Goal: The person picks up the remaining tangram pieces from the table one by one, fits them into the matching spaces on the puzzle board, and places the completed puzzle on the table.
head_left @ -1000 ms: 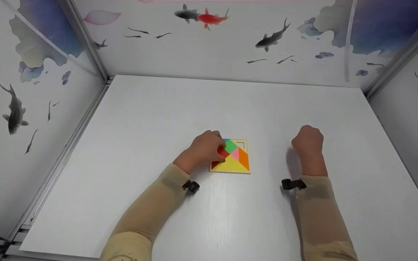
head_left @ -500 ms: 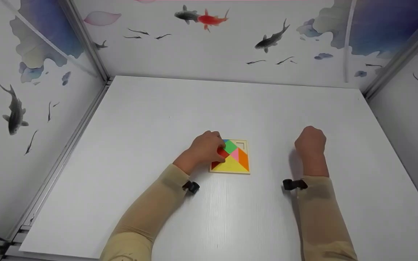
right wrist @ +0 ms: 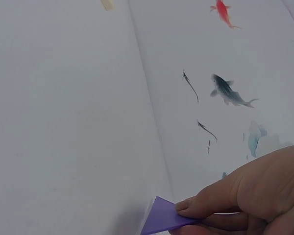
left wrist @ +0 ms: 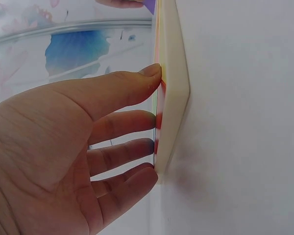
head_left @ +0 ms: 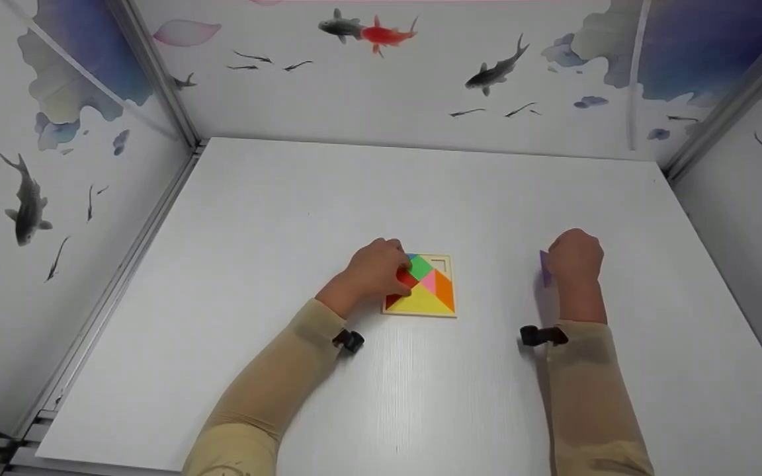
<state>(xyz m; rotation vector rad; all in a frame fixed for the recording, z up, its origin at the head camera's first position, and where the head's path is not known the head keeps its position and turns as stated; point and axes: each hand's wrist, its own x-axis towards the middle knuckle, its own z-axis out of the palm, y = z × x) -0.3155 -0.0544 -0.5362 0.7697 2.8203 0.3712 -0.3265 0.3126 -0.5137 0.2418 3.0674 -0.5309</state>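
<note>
A square tangram puzzle (head_left: 414, 304) lies on the white table in the head view, its wooden frame filled with yellow, orange, pink, green, blue and red pieces. An unfilled corner (head_left: 440, 263) shows at its far right. My left hand (head_left: 374, 268) covers its left side. In the left wrist view, the thumb (left wrist: 137, 88) and fairly straight fingertips touch the face and edge of the puzzle. Off to the right, my right hand (head_left: 576, 258) pinches a purple triangular tangram piece (right wrist: 161, 215) between thumb and fingers, the piece standing tilted over the table.
The white table (head_left: 381, 192) is bounded by a back wall (head_left: 414, 92) and side walls printed with fish. Metal posts (head_left: 166, 79) stand at the corners. A black wrist camera (head_left: 349, 340) sits at the left cuff, another black camera (head_left: 530, 335) at the right.
My right hand has shifted slightly to the right and turned, so the purple piece now shows beside it. My left hand and the puzzle have stayed still.
</note>
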